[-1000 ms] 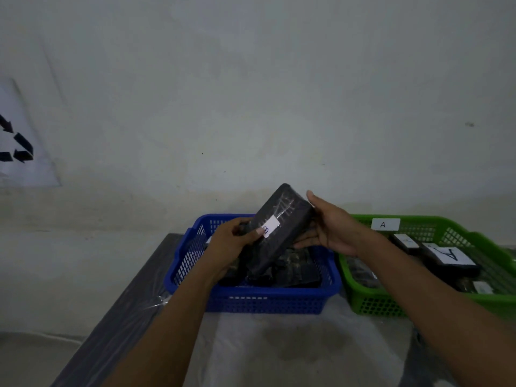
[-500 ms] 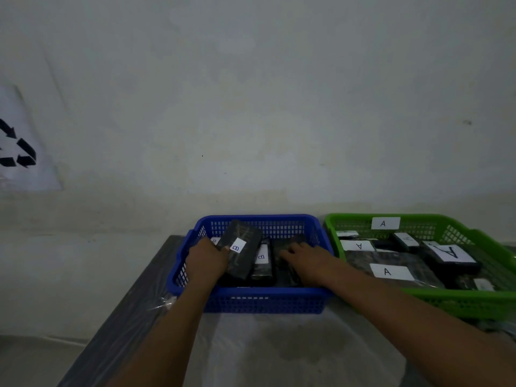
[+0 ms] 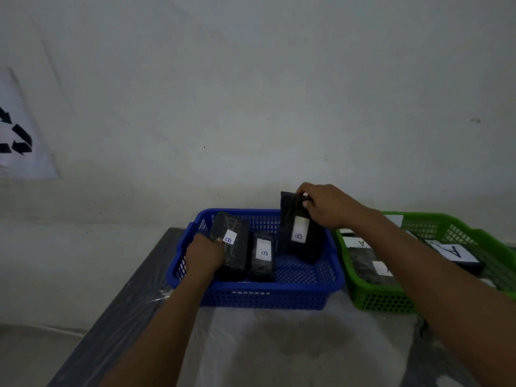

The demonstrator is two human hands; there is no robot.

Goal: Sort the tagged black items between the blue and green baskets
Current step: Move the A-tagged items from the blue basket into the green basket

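The blue basket (image 3: 265,298) holds three black wrapped items with white "B" tags. My left hand (image 3: 205,255) grips the leftmost black item (image 3: 233,247), which leans in the basket's left side. A second black item (image 3: 262,261) lies in the middle. My right hand (image 3: 326,205) pinches the top of the third black item (image 3: 298,227) and holds it upright over the basket's right side. The green basket (image 3: 374,300) to the right contains several black items with white "A" tags (image 3: 358,243).
Both baskets stand on a dark table covered with clear plastic sheet (image 3: 279,344), close to a pale wall. A white sheet with black arrows (image 3: 16,135) hangs on the wall at far left. The table's left edge runs diagonally down to the left.
My right hand has closed on a black "B" item inside the blue basket and raised it upright. My left hand still holds the leftmost item, now lower in the basket.
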